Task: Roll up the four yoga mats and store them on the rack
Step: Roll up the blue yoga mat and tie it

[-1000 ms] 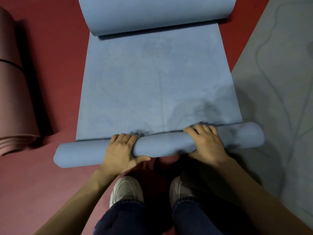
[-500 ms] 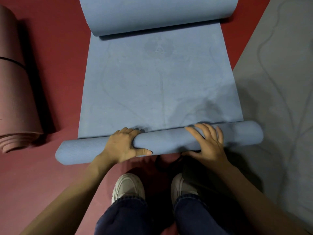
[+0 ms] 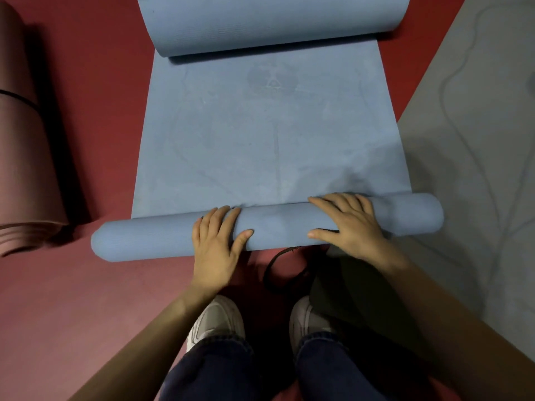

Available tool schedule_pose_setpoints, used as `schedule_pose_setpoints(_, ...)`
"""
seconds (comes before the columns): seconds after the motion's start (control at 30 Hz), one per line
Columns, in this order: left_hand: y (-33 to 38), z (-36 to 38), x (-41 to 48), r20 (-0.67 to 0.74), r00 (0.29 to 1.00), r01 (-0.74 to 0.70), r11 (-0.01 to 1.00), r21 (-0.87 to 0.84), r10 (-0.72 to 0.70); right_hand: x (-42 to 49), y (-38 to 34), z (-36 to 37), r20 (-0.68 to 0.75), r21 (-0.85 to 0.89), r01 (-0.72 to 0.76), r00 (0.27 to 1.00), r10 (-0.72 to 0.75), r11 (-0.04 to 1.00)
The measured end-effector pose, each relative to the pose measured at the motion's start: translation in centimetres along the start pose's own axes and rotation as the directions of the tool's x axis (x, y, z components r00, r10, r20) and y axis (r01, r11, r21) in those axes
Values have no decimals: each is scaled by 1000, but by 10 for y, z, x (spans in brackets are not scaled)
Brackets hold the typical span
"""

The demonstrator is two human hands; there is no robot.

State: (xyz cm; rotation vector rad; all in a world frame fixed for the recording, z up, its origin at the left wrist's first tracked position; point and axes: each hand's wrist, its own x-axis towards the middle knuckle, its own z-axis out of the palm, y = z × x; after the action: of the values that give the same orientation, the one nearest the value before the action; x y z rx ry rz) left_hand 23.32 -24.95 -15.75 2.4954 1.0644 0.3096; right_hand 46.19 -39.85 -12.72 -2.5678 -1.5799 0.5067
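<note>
rolling the blue yoga mat [image 3: 272,146] is the step we read here. its near end is wound into a tight tube [image 3: 144,241] lying across the red floor [image 3: 95,111], and a long flat stretch runs away from us to a loose curl [image 3: 272,24] at the far end.

both hands rest on top of the tube, spread flat and pinching nothing. the left hand [image 3: 215,244] lies near the middle, fingers draped over the crown and thumb out to the right. the right hand [image 3: 348,224] sits a little to its right, fingers fanned toward the seam where tube meets flat mat.

a rolled maroon mat [image 3: 26,157] rests at the far left, well apart. a grey mat [image 3: 477,169] lies flat on the right, just beside the blue one. white sneakers [image 3: 217,322] and a dark strap [image 3: 278,264] are near the tube. no rack is in view.

we judge the task far from done, with most of this mat unrolled and the grey one untouched. the next move calls for an even forward push from both palms, so the tube tracks straight and its ends don't telescope.
</note>
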Motion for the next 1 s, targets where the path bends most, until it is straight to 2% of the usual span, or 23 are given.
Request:
schedule_pose_setpoints(0.07, 0, -4, 16, 25, 1000, 3, 1000, 3, -3, -8, -4, 18, -193, 22, 15, 981, -10, 1000)
schedule_pose_setpoints(0.13, 1, -8, 30, 96, 994, 45, 999, 0, -45, -14, -11, 35, -264, 34, -27, 964, 35, 999)
schedule_pose_setpoints(0.27, -2, -10, 48, 166, 982, 81, 995, 56, -89, -10, -11, 39, -221, -30, 4, 975, -10, 1000)
schedule_pose_setpoints(0.33, -4, -10, 53, 126, 991, 45, 998, 33, -49, 0, -9, 33, -212, 12, -4, 977, 6, 1000)
schedule_pose_setpoints(0.4, -8, -11, 53, 26, 999, -27, 999, -40, 28, 10, -8, 27, -214, 11, -24, 977, 26, 1000)
schedule_pose_setpoints(0.43, -11, -10, 50, -34, 997, -66, 997, -36, 65, 16, -7, 21, -179, 5, -27, 983, 27, 1000)
schedule_pose_setpoints(0.53, -14, -4, 26, -114, 991, -56, 995, 77, 64, 34, -3, -3, 82, 85, -57, 995, 50, 995)
schedule_pose_setpoints(0.6, -15, -2, 14, -88, 996, -21, 999, 50, 25, 47, -1, -17, 197, 116, -81, 979, 57, 990)
schedule_pose_setpoints(0.67, -17, -1, 17, -46, 999, 1, 1000, -12, -2, 56, 0, -22, 248, 95, -93, 966, 67, 991)
schedule_pose_setpoints(0.73, -19, -3, 31, -30, 999, 20, 999, -35, -21, 57, 0, -18, 186, 40, -80, 980, 71, 996)
schedule_pose_setpoints(0.8, -19, -6, 47, 2, 999, 44, 999, -27, -44, 52, -3, -7, -5, -21, -48, 999, 48, 999)
schedule_pose_setpoints(0.87, -20, -13, 66, 56, 996, 65, 998, -27, -63, 45, -9, 3, -121, 26, -53, 991, 56, 998)
schedule_pose_setpoints(0.93, -20, -21, 85, 119, 989, 90, 996, -29, -86, 40, -8, 10, -149, 75, -47, 987, 58, 996)
schedule_pose_setpoints(1.0, -20, -26, 102, 204, 971, 126, 992, -6, -122, 37, 0, 11, -164, 37, -1, 986, 7, 999)
